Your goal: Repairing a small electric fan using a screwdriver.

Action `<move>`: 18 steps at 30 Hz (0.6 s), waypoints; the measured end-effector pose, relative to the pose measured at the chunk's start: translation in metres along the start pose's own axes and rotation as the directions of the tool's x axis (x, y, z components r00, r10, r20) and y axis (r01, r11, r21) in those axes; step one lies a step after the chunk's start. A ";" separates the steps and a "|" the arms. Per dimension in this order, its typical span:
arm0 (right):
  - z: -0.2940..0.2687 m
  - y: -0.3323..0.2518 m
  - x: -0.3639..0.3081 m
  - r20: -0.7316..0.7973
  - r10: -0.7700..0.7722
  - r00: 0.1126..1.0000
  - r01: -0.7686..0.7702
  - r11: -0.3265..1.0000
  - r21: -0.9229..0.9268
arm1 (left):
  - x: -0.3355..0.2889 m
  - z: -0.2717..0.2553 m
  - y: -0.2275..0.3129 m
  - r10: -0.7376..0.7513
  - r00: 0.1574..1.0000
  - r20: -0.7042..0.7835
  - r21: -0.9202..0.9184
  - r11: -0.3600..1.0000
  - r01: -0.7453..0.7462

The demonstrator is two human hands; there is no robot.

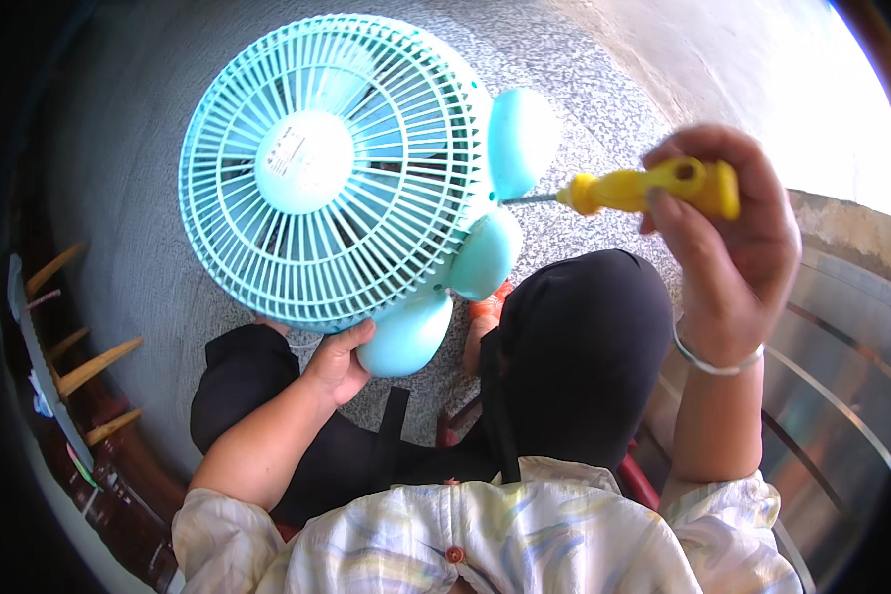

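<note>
A light turquoise fan (304, 161) with a round slatted grille rests tilted over my lap, a pale label at its hub. Rounded petal-like lobes stick out along its right and lower rim. My left hand (339, 363) grips the fan at the bottom of its rim, next to the lowest lobe; some of its fingers are hidden beneath. My right hand (728, 247) holds a yellow-handled screwdriver (619, 190) level, thumb and fingers closed round the handle. The screwdriver's metal shaft points left and meets the fan's right rim, between two lobes. Its very tip cannot be made out.
My knees in black trousers (589, 346) are under and beside the fan. The floor (604, 119) is speckled grey. To the left stands a dark wooden rack (89, 366) with pale pegs. Metal bars (832, 386) run along the right, below a low ledge (846, 228).
</note>
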State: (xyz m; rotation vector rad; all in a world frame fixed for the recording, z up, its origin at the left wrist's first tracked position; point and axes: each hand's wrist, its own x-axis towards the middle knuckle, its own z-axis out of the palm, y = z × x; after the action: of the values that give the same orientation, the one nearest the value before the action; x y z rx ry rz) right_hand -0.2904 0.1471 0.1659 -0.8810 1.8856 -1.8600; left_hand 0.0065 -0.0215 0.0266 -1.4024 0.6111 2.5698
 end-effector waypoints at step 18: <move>0.058 -0.006 -0.092 -0.028 0.021 0.999 -0.028 0.954 -0.297 | 0.002 0.031 -0.005 0.116 0.955 0.272 -0.029 0.993 -0.112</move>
State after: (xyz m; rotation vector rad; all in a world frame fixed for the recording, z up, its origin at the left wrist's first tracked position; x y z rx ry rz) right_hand -0.1839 0.1618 0.1507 -0.9241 2.2205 -1.6021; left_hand -0.0167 -0.0042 0.0382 -1.0131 0.6459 2.7939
